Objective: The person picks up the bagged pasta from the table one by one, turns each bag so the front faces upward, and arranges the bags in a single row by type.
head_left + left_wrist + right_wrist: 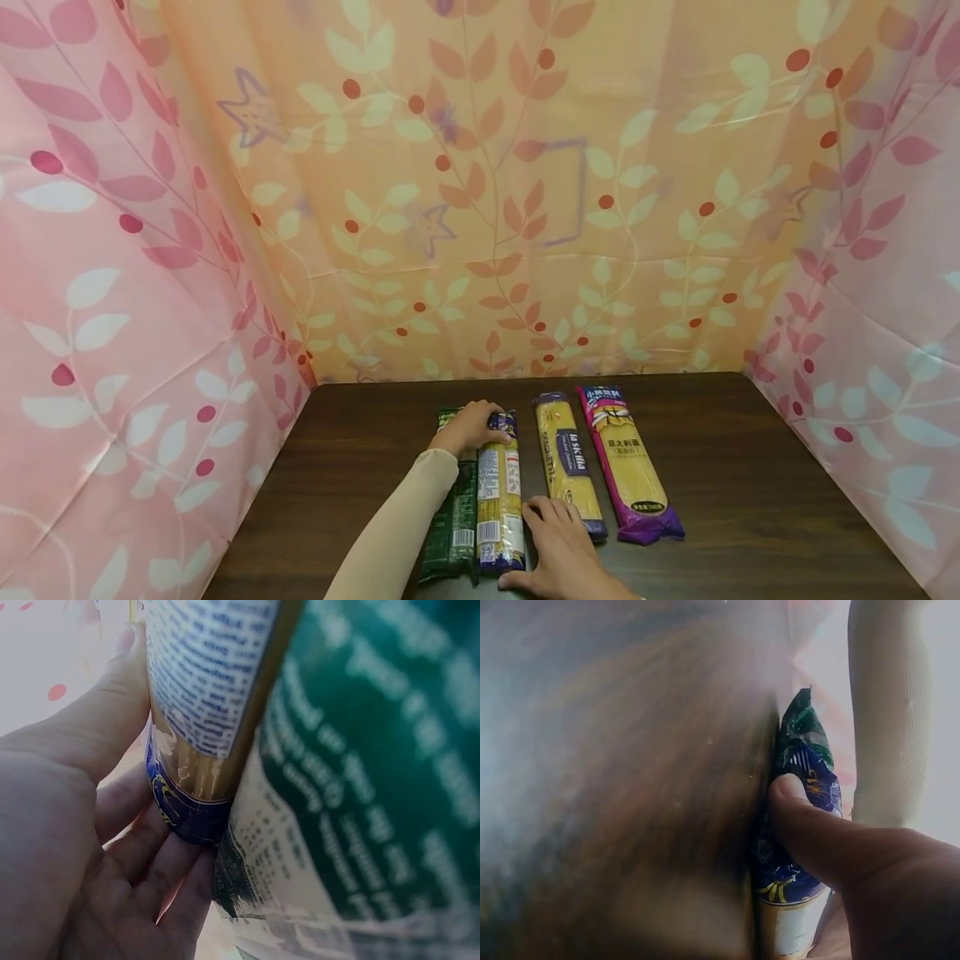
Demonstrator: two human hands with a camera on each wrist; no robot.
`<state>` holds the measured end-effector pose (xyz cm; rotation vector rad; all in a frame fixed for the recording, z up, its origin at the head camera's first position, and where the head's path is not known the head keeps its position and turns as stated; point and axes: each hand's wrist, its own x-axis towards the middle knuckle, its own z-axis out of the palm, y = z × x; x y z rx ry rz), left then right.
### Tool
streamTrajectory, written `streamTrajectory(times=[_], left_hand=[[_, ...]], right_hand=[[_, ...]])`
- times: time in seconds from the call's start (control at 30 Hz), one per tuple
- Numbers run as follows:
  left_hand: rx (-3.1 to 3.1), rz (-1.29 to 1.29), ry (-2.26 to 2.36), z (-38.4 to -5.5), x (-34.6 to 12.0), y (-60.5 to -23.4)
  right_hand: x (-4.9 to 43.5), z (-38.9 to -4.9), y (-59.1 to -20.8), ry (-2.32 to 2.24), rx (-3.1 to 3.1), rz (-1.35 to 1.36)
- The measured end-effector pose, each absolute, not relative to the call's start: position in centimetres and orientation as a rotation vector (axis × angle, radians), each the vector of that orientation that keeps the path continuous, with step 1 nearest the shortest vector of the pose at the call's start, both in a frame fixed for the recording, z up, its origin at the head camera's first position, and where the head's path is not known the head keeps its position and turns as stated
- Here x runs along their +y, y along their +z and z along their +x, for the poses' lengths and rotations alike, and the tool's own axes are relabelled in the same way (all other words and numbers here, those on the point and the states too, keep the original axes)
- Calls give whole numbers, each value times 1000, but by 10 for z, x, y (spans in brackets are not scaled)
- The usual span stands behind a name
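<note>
A blue-and-yellow spaghetti pack lies beside a green pasta pack on the dark wooden table. My left hand holds the spaghetti pack's far end. In the left wrist view, the thumb is along one side and the fingers bend round its blue end; the green pack fills the right. My right hand holds the near end, thumb at the end and fingertips by the right side. In the right wrist view, the thumb presses the blue wrapper; most other fingers are hidden.
To the right lie a second spaghetti pack with a dark blue label and a pink-and-purple noodle pack. The wooden table is enclosed by a leaf-patterned curtain at the back and sides.
</note>
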<state>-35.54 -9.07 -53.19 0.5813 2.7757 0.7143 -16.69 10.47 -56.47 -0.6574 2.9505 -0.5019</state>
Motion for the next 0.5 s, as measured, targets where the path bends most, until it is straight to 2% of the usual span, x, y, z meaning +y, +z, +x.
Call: streamTrajectory(times=[0.5], left_hand=[[2766,573,702,-353,-90,-528]], right_hand=[[109,-171,-567,-651,2952,-674]])
